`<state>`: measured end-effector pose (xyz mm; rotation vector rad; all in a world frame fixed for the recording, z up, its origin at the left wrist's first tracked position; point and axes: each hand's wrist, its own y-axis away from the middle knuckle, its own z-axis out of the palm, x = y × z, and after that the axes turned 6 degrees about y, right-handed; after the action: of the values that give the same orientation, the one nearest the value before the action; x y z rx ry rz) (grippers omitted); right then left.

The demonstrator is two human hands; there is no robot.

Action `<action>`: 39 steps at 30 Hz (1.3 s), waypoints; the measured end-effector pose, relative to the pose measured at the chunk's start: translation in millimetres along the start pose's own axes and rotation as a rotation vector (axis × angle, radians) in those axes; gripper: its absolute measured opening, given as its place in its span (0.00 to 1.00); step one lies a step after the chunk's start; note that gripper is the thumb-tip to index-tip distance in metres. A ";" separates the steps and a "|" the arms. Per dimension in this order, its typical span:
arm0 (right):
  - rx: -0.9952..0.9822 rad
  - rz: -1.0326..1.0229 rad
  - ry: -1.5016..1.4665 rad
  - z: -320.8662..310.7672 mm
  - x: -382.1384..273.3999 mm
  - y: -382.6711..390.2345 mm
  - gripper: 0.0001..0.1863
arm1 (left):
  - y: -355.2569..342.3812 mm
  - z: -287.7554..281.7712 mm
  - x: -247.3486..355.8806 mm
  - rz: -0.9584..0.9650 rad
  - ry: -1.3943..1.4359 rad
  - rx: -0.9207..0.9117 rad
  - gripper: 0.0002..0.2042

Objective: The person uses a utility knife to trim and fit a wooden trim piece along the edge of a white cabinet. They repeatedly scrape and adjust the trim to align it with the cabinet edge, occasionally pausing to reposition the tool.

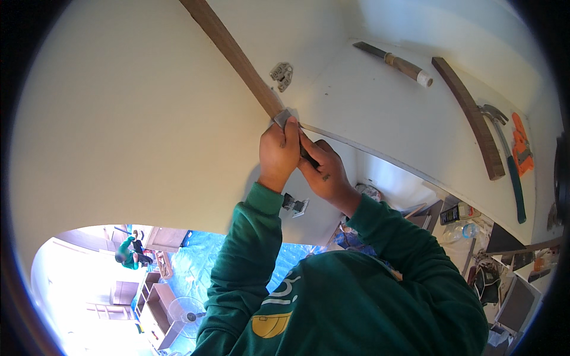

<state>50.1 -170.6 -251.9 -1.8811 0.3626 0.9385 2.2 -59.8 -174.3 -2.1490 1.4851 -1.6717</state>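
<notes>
flat metal blade [284, 117] pinched in left fingers [291, 132], dark handle [308, 158] gripped by right fingers [312, 146], brown strip [240, 62] just beyond

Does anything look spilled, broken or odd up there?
Nothing is visibly spilled or broken. The loose wooden strip beside the hammer looks bowed, which seems odd, but this wide lens bends straight edges, so I can't tell whether it's truly warped.

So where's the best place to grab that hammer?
Probably the lower part of the hammer's green grip, coming from the person's side. That long, slim end points toward the person and reaches past the wood strip, while the claw head lies close to the strip and orange tool.
</notes>
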 end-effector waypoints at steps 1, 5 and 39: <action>0.001 -0.008 -0.007 0.1 1.4 -0.2 0.34 | 0.1 0.5 1.0 0.003 -0.004 0.003 0.18; 0.009 -0.029 -0.035 0.4 4.7 -2.2 0.33 | -2.0 1.9 -4.2 0.061 -0.102 0.009 0.17; 0.018 -0.014 -0.073 3.9 -0.9 -8.0 0.32 | -10.4 -3.6 -14.9 0.132 -0.058 -0.064 0.17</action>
<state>52.6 -163.5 -247.2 -1.8258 0.3128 0.9884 6.7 -42.3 -178.0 -2.0592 1.6458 -1.5272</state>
